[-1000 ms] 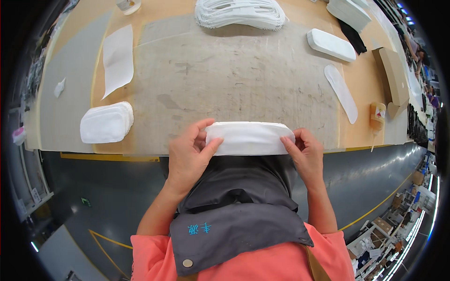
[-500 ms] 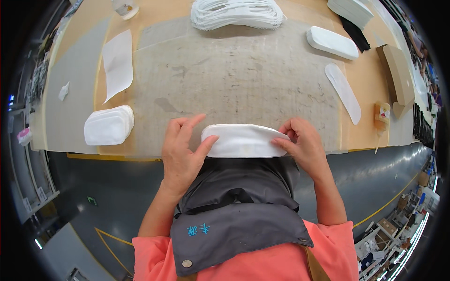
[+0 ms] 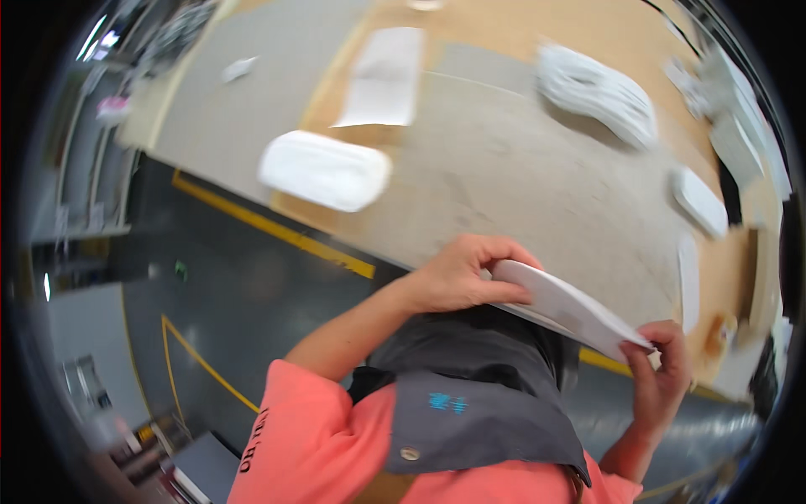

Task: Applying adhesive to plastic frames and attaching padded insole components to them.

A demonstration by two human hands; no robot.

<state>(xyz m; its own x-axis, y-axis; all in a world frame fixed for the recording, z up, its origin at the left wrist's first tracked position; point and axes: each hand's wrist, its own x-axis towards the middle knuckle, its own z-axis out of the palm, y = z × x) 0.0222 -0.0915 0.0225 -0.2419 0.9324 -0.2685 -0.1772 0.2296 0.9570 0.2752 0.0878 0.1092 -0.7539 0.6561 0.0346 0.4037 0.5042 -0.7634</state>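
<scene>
A white oblong piece with rounded ends (image 3: 579, 312) is held up at the table's near edge, tilted and slightly bowed. My left hand (image 3: 470, 273) pinches its left end between the thumb and the fingers. At its right end, my right hand (image 3: 661, 370) grips the edge with thumb and fingertips. Left of my hands lies a stack of similar white rounded pieces (image 3: 323, 170). Behind that stack is a flat white sheet (image 3: 384, 76).
Farther back sits a thick white bundle (image 3: 596, 94). Toward the right are a white rounded block (image 3: 699, 203), a flat white strip (image 3: 688, 281), a brown cardboard piece (image 3: 760, 281) and a blurred amber container (image 3: 719, 334). A small white scrap (image 3: 240, 69) lies far left.
The view has swung left, so the table appears slanted. The white piece has gone from lying nearly flat to raised and tilted, and my left hand has closed on its left end.
</scene>
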